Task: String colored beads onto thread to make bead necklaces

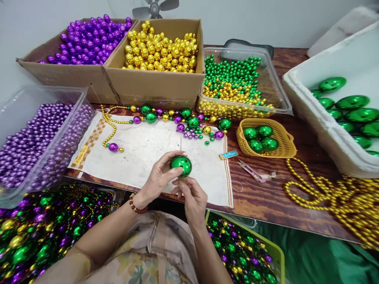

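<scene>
A shiny green ball bead is held over the white cloth near the table's front edge. My left hand, with a beaded bracelet on its wrist, closes around it from the left. Just below the ball, my right hand has its thumb and fingers pinched together; whatever lies between them is too small to make out. Across the cloth's back edge runs a bead string of green, purple and gold balls. Its gold end curves down at the left to a purple ball.
Cardboard boxes hold purple balls and gold balls. Clear tubs hold purple beads and green-gold beads. At right are a yellow basket, pink snips, gold bead strands and a foam box.
</scene>
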{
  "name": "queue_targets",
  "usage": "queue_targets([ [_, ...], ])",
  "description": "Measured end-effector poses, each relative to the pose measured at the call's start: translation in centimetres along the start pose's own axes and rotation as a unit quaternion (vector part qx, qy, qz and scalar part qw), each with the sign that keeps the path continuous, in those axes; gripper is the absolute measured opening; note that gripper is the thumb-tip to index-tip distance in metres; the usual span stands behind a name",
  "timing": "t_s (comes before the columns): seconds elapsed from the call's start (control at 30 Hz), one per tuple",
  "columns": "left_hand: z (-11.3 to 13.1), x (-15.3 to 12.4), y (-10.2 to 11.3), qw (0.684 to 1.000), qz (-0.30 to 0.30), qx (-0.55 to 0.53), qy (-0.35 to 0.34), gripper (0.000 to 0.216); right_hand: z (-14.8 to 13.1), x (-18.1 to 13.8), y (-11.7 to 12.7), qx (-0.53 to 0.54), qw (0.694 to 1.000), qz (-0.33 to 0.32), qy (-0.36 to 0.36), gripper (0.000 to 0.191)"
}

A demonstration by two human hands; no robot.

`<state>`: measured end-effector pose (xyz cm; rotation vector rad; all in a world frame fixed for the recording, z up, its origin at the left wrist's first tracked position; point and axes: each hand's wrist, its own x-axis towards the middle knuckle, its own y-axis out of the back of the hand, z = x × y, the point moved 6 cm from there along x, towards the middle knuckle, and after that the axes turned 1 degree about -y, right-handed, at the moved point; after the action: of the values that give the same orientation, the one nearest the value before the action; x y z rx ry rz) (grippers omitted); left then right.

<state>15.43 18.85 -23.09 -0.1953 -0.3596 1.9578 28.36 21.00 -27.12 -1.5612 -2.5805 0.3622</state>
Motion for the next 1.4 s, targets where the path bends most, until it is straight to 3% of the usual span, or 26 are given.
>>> queue_targets([
  [0.13,-1.2,0.6,-0.1,1.0,0.025,0.004,0.01,0.04,0.9,0.3,0.9,0.022,0.997,0.001,-0.068,0.02],
  [0.2,-1.8,0.8,-0.8,0.999,-0.001,0.029,0.032,0.047,1.5,0.5,1.8,0.036,0.995,0.04,-0.082,0.021],
  [0.33,-2.7,2.4,-2.3,0.986,-0.109,0.118,0.052,0.055,2.1,1.2,3.9,0.046,0.99,0.101,-0.082,0.023],
  [0.4,-2.6,4.8,-1.8,0.971,-0.103,0.215,0.018,0.046,2.3,1.5,4.9,0.039,0.989,0.116,-0.083,0.024],
  [0.47,-2.4,7.9,-1.0,0.927,-0.059,0.368,-0.035,0.036,2.3,1.5,5.8,0.026,0.987,0.132,-0.082,0.025],
  [0.57,-3.3,12.0,-1.3,0.803,-0.074,0.587,-0.069,0.03,2.3,1.3,6.7,0.012,0.985,0.149,-0.086,0.027],
  [0.63,-4.4,13.7,-1.8,0.729,-0.097,0.674,-0.062,0.03,2.3,0.9,6.8,0.007,0.984,0.154,-0.093,0.029],
  [0.7,-5.3,14.6,-2.4,0.683,-0.105,0.721,-0.057,0.028,2.3,0.6,6.9,0.002,0.983,0.157,-0.099,0.03],
  [0.77,-5.8,15.0,-2.7,0.67,-0.102,0.734,-0.057,0.027,2.4,0.3,7.0,-0.003,0.982,0.158,-0.101,0.031],
  [0.83,-5.8,15.0,-2.6,0.694,-0.089,0.712,-0.06,0.024,2.6,0.2,7.1,-0.006,0.983,0.157,-0.1,0.031],
  [0.87,-5.7,14.8,-2.3,0.723,-0.078,0.684,-0.061,0.02,2.6,0.2,7.2,-0.008,0.983,0.155,-0.1,0.031],
  [0.93,-5.0,14.4,-1.3,0.817,-0.041,0.574,-0.043,0.011,2.7,0.1,7.5,-0.013,0.983,0.152,-0.098,0.03],
  [1.0,-4.6,13.4,0.1,0.925,0.003,0.38,0.017,0.008,2.6,0.0,7.6,-0.023,0.985,0.143,-0.094,0.029],
  [1.07,-4.5,11.8,0.9,0.984,0.026,0.147,0.096,0.013,2.3,-0.2,7.4,-0.036,0.987,0.126,-0.088,0.028],
  [1.13,-4.1,10.1,0.8,0.988,0.023,-0.038,0.147,0.018,1.8,-0.4,7.0,-0.051,0.99,0.107,-0.079,0.026],
  [1.2,-3.4,8.6,0.5,0.976,0.015,-0.143,0.164,0.019,1.2,-0.6,6.6,-0.066,0.991,0.09,-0.068,0.024],
  [1.4,-2.4,7.1,0.1,0.958,0.014,-0.232,0.166,0.016,-0.3,-1.2,5.8,-0.104,0.991,0.074,-0.051,0.021],
])
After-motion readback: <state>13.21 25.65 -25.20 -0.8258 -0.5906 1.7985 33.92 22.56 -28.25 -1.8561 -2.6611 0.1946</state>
